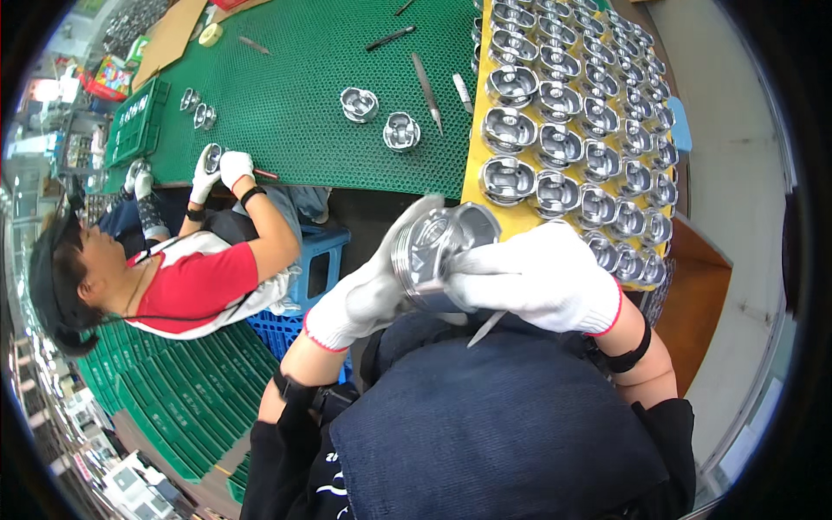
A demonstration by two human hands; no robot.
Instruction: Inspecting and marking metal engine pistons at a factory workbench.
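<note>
Above my lap, my white-gloved left hand [368,286] grips a shiny metal piston [426,251] from its left side. My right hand [542,277], also gloved in white, is closed, with its fingertips against the piston's right side. From beneath the right hand sticks out the grey tip of a thin pointed metal tool [486,329]; the rest of it is hidden by the fingers. Two more pistons, one [359,104] and another [401,132], stand on the green mat ahead. A long pointed file-like tool [425,91] lies to their right.
Rows of pistons [559,143] stand on a yellow board [475,186] at the right. The green mat [295,139] bears a black pen [390,38] and a white marker [463,93]. At the left a co-worker [195,286] holds a piston, beside a blue stool [322,260] and green crates [173,399].
</note>
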